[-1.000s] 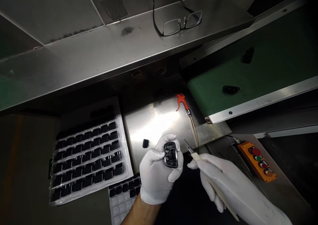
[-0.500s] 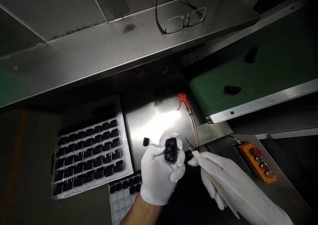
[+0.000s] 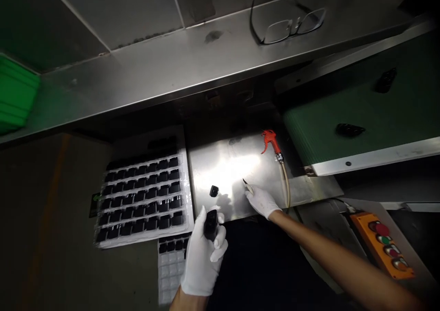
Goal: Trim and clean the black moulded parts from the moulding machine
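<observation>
My left hand (image 3: 201, 260), in a white glove, grips a small black moulded part (image 3: 211, 224) near the front edge of the metal table. The part is turned partly away, so its recessed face is hidden. Farther right, my gloved right hand (image 3: 263, 202) is low over the tabletop, its fingers closed on a craft knife (image 3: 249, 188) with a pale handle. The dark blade points up and left. Another small black piece (image 3: 214, 191) lies on the metal table (image 3: 237, 205) between the two hands. Whether the right hand touches the table I cannot tell.
A white tray (image 3: 189, 187) filled with black parts is at left, over a second, partly filled tray (image 3: 170, 272). A red air gun (image 3: 271, 139) lies behind. Right are a green conveyor (image 3: 405, 114) with black parts and an orange button box (image 3: 381, 242). Glasses (image 3: 292, 35) rest on the shelf (image 3: 165, 70).
The right hand has moved away from the left hand, carrying the knife forward over the table. My left hand has lowered and turned the black part. The camera view has shifted left.
</observation>
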A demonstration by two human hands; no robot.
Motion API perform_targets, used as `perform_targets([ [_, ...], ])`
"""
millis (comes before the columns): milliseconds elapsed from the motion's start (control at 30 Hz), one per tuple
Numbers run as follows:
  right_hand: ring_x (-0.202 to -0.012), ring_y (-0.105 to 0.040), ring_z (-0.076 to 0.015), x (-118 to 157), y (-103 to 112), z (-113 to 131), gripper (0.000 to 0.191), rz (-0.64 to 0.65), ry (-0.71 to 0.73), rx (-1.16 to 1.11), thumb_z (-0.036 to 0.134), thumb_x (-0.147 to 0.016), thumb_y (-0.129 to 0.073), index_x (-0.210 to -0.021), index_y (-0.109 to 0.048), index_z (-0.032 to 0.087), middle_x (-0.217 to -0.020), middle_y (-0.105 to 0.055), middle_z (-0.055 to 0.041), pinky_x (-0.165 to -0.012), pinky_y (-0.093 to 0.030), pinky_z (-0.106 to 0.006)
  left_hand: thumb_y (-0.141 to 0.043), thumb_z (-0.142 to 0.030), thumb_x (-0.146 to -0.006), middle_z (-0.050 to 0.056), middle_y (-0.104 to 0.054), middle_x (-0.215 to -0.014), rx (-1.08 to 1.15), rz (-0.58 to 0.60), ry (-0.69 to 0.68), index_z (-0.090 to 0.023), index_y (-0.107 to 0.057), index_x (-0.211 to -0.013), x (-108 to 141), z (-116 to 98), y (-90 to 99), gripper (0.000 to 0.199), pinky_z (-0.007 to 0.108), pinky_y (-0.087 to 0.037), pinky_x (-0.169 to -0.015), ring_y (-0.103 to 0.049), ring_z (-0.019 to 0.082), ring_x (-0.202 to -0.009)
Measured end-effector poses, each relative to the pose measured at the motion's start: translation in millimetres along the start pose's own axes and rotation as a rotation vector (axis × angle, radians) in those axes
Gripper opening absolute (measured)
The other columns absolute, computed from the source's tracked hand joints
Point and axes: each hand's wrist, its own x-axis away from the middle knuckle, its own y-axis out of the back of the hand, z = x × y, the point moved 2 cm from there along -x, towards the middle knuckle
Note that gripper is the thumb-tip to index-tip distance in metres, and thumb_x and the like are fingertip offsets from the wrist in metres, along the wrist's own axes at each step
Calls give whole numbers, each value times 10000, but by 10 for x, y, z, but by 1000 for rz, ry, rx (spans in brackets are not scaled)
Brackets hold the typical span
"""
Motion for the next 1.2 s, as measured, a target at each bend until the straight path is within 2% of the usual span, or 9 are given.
perform_targets([
  [100, -1042, -656, -273, -243, -263, 61, 405, -18, 20, 128, 324, -990, -413, -1354, -528, 185, -1218, -654, -154, -925, -464, -407, -563, -465, -970, 6, -587, -809, -23, -63, -20, -157, -570, -890, 83, -101, 8, 318, 121, -192, -296, -268, -2, -402],
  [233, -1029, -664, -271, -355, -421, 103, 477, -53, 36, 255, 320, -1008, -347, -1464, -411, 197, -1320, -569, -164, -875, -467, -374, -528, -523, -974, -46, -477, -591, -105, -69, 11, -150, -579, -850, 191, -207, -10, 396, 140, -158, -289, -238, 4, -333],
  [333, -977, -672, -275, -401, -491, 80, 479, -74, 54, 332, 322, -1009, -335, -1467, -381, 191, -1282, -566, -163, -809, -465, -372, -528, -469, -986, -15, -560, -726, 29, -59, 49, -146, -589, -921, 238, -244, 33, 335, 132, -188, -292, -277, -1, -362],
  [433, -962, -666, -266, -409, -526, 58, 440, -82, 76, 388, 328, -1014, -328, -1431, -404, 210, -1243, -576, -145, -781, -456, -363, -533, -491, -981, 11, -595, -845, 71, -69, 58, -144, -595, -972, 251, -267, 86, 353, 130, -209, -295, -325, -1, -389],
  [633, -953, -661, -261, -381, -546, 64, 465, -85, 99, 442, 308, -1022, -309, -1475, -359, 215, -1261, -573, -142, -738, -453, -356, -497, -583, -971, 10, -566, -800, 43, -77, 80, -126, -605, -971, 241, -307, 62, 470, 135, -193, -287, -340, 7, -388],
  [867, -1027, -612, -313, -357, -463, 98, 461, -137, 148, 502, 282, -1015, -330, -1442, -430, 141, -1197, -610, -174, -780, -470, -391, -518, -490, -994, 2, -551, -823, 104, -124, 42, -147, -592, -984, 185, -318, 170, 351, 113, -235, -312, -329, 6, -443],
  [967, -1123, -560, -349, -262, -394, 243, 492, -170, 250, 523, 287, -993, -399, -1453, -421, 112, -1315, -573, -206, -897, -450, -440, -557, -429, -989, 14, -568, -827, 117, -179, 5, -153, -583, -949, 153, -332, 281, 280, 107, -276, -320, -386, 20, -476],
  [1067, -1202, -523, -327, -151, -453, 535, 573, -135, 453, 503, 367, -974, -487, -1502, -376, 177, -1477, -494, -148, -1010, -405, -426, -626, -391, -957, 21, -596, -850, 119, -218, -36, -152, -604, -956, 152, -336, 347, 240, 107, -354, -345, -459, 28, -507],
  [1200, -1177, -548, -310, -67, -647, 964, 621, -83, 617, 425, 402, -936, -563, -1505, -390, 225, -1529, -465, -108, -994, -426, -413, -727, -301, -883, 48, -652, -917, 96, -168, -101, -154, -648, -1055, 201, -334, 338, 240, 125, -450, -386, -608, 81, -615],
])
